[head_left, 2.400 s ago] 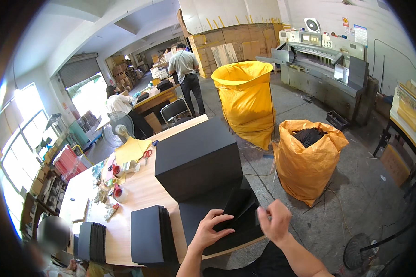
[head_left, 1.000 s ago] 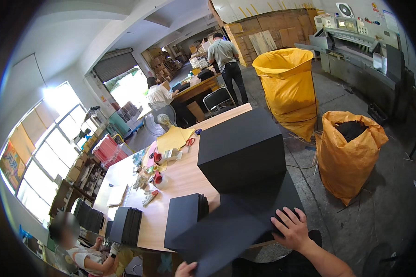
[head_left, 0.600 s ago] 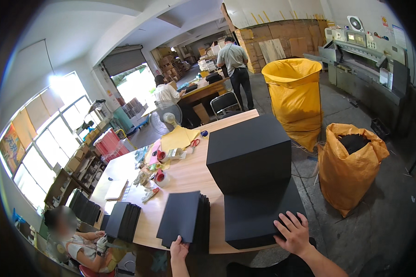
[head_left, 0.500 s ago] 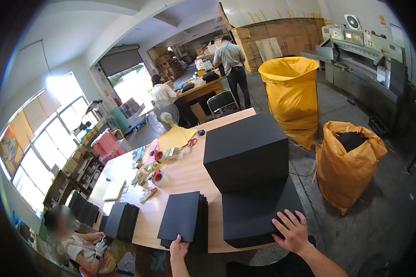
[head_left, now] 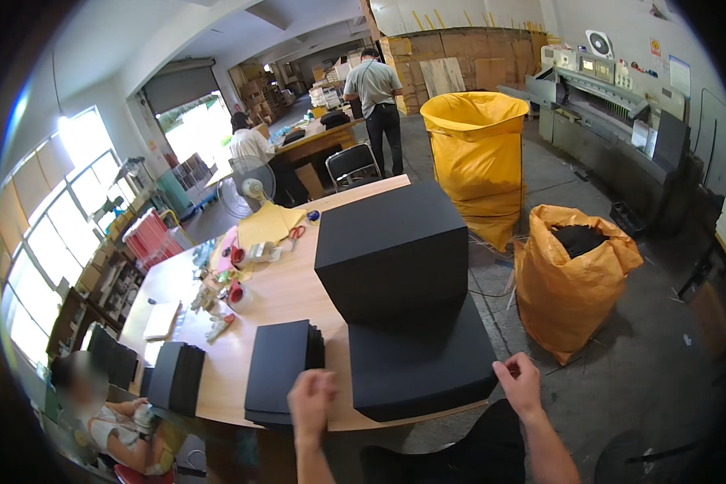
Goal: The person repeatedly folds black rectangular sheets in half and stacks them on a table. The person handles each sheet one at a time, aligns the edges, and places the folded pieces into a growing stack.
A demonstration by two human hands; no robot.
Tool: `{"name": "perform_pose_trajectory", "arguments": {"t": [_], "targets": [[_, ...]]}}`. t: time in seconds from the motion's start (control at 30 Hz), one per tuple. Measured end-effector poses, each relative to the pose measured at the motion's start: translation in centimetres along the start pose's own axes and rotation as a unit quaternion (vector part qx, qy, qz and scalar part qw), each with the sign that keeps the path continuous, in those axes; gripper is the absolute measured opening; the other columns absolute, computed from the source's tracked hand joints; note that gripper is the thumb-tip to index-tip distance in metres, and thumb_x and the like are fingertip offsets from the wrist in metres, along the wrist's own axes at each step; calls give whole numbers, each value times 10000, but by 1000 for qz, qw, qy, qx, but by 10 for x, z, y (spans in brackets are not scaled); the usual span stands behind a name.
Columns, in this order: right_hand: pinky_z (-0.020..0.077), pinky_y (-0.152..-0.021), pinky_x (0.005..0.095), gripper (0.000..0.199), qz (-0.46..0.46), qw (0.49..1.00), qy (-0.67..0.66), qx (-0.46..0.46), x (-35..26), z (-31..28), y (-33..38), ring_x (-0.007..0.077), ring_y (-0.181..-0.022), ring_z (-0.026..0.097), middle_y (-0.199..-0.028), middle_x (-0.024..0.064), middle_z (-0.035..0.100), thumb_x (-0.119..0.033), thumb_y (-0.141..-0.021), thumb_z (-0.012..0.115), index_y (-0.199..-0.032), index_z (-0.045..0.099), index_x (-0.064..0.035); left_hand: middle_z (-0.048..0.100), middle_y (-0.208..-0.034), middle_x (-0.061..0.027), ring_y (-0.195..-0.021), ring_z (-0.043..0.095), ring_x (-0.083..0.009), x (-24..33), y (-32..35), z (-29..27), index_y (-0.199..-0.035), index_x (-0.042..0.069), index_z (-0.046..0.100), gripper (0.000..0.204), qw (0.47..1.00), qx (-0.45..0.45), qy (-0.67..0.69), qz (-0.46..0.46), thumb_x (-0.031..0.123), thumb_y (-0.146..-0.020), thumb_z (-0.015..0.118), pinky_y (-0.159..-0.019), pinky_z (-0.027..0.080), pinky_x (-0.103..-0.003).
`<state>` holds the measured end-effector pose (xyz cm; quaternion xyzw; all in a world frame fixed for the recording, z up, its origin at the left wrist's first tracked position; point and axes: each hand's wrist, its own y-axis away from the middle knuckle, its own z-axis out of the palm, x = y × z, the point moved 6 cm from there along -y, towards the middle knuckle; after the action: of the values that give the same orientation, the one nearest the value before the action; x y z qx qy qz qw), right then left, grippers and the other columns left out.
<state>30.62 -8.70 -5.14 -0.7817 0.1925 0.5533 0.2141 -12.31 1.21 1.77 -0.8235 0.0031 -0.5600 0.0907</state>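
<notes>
Sheets of smooth black card (head_left: 423, 363) lie in a low, wide stack at the lower middle of the frame, on a pale wood desk (head_left: 286, 302). The right hand (head_left: 519, 381) is at the right corner of this stack, with its thumb and first finger bent close together; I cannot tell if they pinch a sheet. The left hand (head_left: 312, 399) is blurry, with its fingers curled, by the right side of a smaller pile of black card (head_left: 274, 371); I cannot tell if it holds anything. Just behind the low stack is a big, tall black block (head_left: 395, 242). At the lower left of the frame is another small black pile (head_left: 173, 379), with a person (head_left: 129, 436) sitting beside it. Red-handled scissors (head_left: 298, 233) and yellow paper (head_left: 270, 222) lie toward the far end of the desk. A tall yellow bag (head_left: 476, 177) and a shorter orange bag (head_left: 577, 298) stand on the gray floor (head_left: 637, 363) at the right.
</notes>
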Motion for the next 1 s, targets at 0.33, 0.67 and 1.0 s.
{"name": "perform_pose_trajectory", "arguments": {"t": [0.33,0.67,1.0], "targets": [[522,-658,503,479,-123,914,359,-142,-52,4,-17,416,-723,686,-734,177,684,-446,-1029,714,-788,701,-32,770,-961,-120,-871,738,-279,60,-7,159,-1056,55,811,106,914,-306,-66,259,111,-970,781,-776,597,-356],[472,-526,320,426,56,982,-160,-81,-72,42,-33,130,-565,590,-618,55,531,-296,-1051,727,-782,505,-52,764,-1193,-114,-1108,737,-306,63,-8,156,-1143,66,800,303,906,-301,25,297,163,-873,898,-952,605,-382],[423,-478,247,382,129,925,-332,-129,-69,57,-42,118,-528,611,-630,-11,550,-218,-1058,710,-736,525,-126,736,-1259,-117,-1140,737,-289,58,-10,155,-1187,86,815,470,896,-336,28,289,260,-785,986,-981,594,-379]]}}
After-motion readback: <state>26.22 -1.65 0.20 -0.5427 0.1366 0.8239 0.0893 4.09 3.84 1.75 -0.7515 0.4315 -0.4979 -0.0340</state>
